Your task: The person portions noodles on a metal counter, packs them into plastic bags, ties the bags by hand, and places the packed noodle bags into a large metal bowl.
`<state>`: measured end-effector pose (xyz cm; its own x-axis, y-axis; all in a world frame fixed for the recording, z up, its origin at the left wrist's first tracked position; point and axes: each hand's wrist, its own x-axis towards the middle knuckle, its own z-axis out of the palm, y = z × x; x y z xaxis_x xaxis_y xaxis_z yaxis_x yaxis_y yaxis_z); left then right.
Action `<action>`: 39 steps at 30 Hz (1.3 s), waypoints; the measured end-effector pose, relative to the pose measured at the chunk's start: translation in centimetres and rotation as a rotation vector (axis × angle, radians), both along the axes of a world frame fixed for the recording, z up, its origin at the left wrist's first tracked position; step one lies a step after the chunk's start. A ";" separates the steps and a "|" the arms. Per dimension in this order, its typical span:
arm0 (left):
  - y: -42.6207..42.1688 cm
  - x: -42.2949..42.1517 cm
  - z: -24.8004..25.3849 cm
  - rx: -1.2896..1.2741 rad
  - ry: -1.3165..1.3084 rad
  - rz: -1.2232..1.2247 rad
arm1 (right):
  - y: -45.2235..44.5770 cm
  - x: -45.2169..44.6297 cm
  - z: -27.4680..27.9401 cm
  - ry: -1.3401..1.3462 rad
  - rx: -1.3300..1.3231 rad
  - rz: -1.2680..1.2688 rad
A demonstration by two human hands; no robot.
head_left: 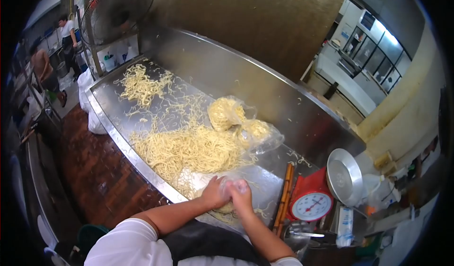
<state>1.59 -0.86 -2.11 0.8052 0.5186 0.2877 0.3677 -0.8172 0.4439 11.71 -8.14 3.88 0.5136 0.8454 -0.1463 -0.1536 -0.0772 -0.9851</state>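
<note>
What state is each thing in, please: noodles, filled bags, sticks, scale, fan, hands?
Noodles: loose, strewn over the metal table.
Filled bags: lying against the noodles.
Sticks: lying side by side.
Scale: upright, dial facing the person.
Fan: running or stopped, cannot tell.
Left hand and right hand: together, closed on clear plastic.

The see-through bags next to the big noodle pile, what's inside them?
Pale yellow noodles are inside the clear bags, showing through the plastic. The ones in the middle and at the bottom are covered, so I can't see what's there.
</note>
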 end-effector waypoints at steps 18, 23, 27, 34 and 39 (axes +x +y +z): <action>-0.1 -0.3 2.3 0.029 0.106 -0.091 | -2.6 1.1 -0.7 -1.035 -0.021 0.439; -0.8 -0.3 2.3 -0.010 -0.008 -0.055 | -1.4 -0.7 0.0 0.146 -0.073 0.031; -1.2 -0.1 3.0 -0.018 0.074 -0.072 | -2.2 1.0 0.0 0.496 -0.042 -0.003; -1.5 -0.3 3.0 0.016 0.121 -0.048 | -3.3 1.0 0.3 -0.813 0.140 0.127; -1.7 -0.1 2.7 0.042 0.139 -0.061 | -5.6 1.9 1.6 -1.031 -0.468 0.532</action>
<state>1.49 -2.58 0.58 0.8685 0.4573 0.1913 0.3723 -0.8566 0.3573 13.57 -13.71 5.51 0.1786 0.9587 -0.2214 0.8299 -0.2677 -0.4896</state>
